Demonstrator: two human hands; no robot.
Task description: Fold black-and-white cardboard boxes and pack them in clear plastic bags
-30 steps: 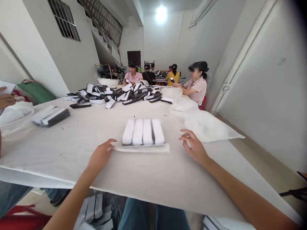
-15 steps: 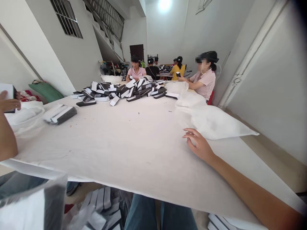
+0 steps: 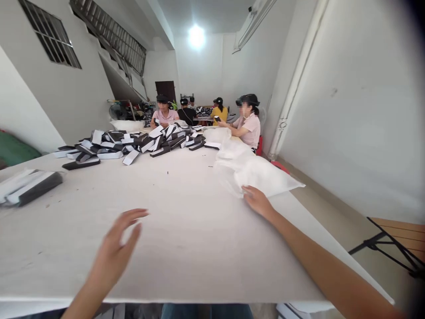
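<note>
Over the near part of the white-covered table (image 3: pixel 199 248), my left hand (image 3: pixel 114 248) is held with thumb and fingers apart and nothing in it. My right hand (image 3: pixel 259 203) reaches forward to the near edge of a thin white plastic bag (image 3: pixel 265 175). Its fingers are closed on the bag's edge, and the fingertips are partly hidden in the film. The bag lies slack on the right side of the table. Further off, a heap of black-and-white flat boxes (image 3: pixel 131 157) covers the far side.
A clear-wrapped pack of boxes (image 3: pixel 35 188) lies at the left table edge. Two people in pink tops (image 3: pixel 249 126) sit at the far side, one holding a small box (image 3: pixel 217 118). A folding wooden stool (image 3: pixel 403 237) stands on the floor at right.
The view has swung right. My left hand has come into view over the table; the wrapped pack at lower left has gone from view. My right hand has moved forward onto the white bag.
</note>
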